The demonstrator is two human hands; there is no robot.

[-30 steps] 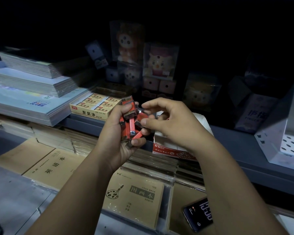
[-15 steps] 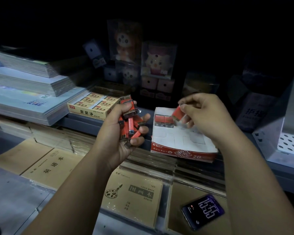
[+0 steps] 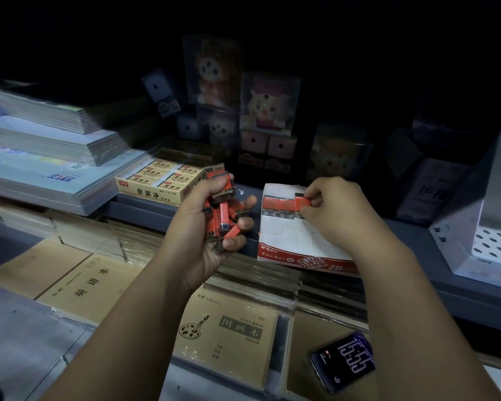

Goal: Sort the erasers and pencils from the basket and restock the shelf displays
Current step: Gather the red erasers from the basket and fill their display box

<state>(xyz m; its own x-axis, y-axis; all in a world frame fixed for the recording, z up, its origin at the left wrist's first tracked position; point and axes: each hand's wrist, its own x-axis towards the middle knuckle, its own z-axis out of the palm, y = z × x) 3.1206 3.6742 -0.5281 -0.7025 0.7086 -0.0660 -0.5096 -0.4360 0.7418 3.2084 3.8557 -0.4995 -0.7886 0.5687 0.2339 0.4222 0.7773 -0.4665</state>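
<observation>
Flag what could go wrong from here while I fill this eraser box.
1. The left hand grips a loose bunch of erasers, several poking out past the fingers; one could slip onto the notebooks below.
2. The display box seems to jut past the shelf edge; the right hand, pinching the third eraser into the row, could tip it if it pushes down.

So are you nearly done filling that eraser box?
Not nearly. Two red erasers already stand in the back row of the box. The right hand is pinching a third eraser into place beside them. The left hand grips a bunch more, and most of the box is bare. No pencils show.
</observation>
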